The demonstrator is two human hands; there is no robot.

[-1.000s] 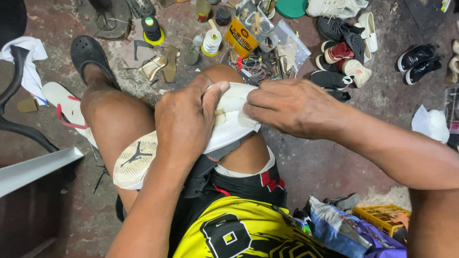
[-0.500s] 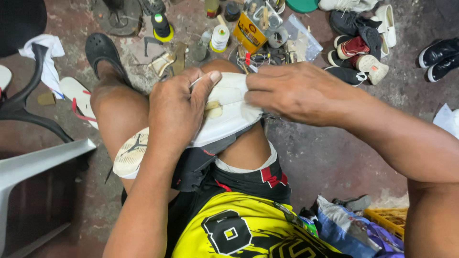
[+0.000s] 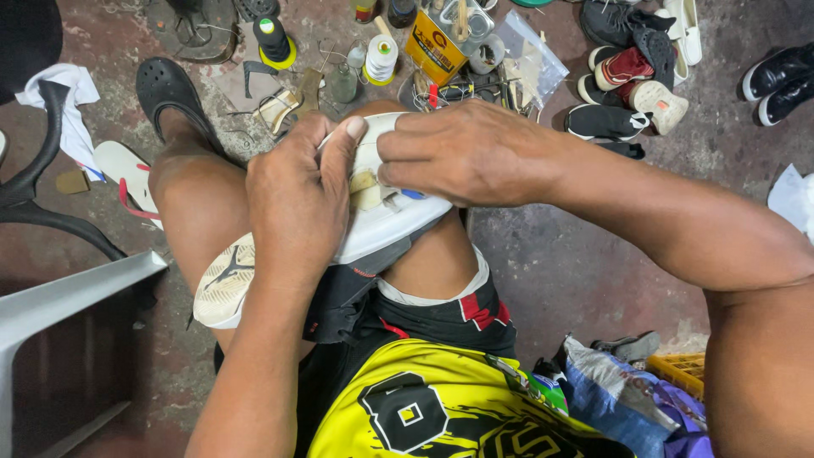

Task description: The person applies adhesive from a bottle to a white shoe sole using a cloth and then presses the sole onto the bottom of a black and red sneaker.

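Observation:
A white sports shoe point(image 3: 386, 225) lies sole-up across my knees, its heel end with a dark emblem point(image 3: 222, 284) at the lower left. My left hand point(image 3: 297, 199) grips the shoe over its middle, thumb pressed on the sole edge. My right hand point(image 3: 462, 153) closes on the toe end from the right, fingers curled over the sole beside the left thumb. A small tan patch on the sole shows between the two hands. Whether the right hand holds a tool is hidden.
On the dirty floor ahead lie thread spools point(image 3: 381, 58), a yellow glue can point(image 3: 434, 53), small bottles, a clear plastic bag and several shoes point(image 3: 632, 80). A black clog point(image 3: 165, 89) is on my left foot. A grey chair point(image 3: 59, 297) stands left, a yellow crate point(image 3: 678, 373) right.
The view has shifted slightly. Both hands stay on the shoe, and the right hand's fingers have moved closer to the left thumb at the sole edge.

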